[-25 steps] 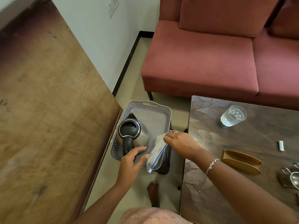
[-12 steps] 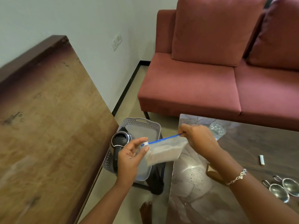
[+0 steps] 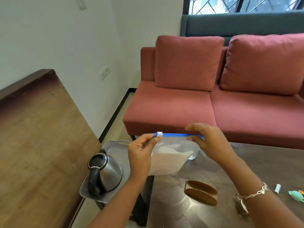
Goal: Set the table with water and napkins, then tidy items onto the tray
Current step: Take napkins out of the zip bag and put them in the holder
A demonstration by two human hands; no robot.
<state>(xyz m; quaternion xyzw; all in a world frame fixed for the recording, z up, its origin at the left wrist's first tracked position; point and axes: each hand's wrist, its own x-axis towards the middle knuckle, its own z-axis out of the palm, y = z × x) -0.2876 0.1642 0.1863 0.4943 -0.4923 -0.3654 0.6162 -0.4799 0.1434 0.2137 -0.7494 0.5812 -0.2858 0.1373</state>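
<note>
I hold a clear zip bag (image 3: 171, 159) with a blue seal strip and white napkins inside, level in the air over the table's left edge. My left hand (image 3: 140, 155) pinches the left end by the white slider. My right hand (image 3: 209, 142) pinches the right end of the strip. Below left, a grey perforated tray (image 3: 117, 145) sits on a low stool and carries a steel kettle (image 3: 105, 174) with a black handle. A water glass (image 3: 194, 155) is mostly hidden behind the bag. A brown wooden napkin holder (image 3: 200, 192) stands empty on the dark table (image 3: 263, 163).
A wooden tabletop (image 3: 37, 153) fills the left. A red sofa (image 3: 213, 99) stands behind the dark table. At the right edge lie a small white tube (image 3: 277, 188), a teal object (image 3: 297, 195) and a metal piece (image 3: 241, 206) under my wrist.
The bag has left the tray and risen; both hands now hold it stretched level by its blue strip. The view has tilted up, showing more sofa and wall.
</note>
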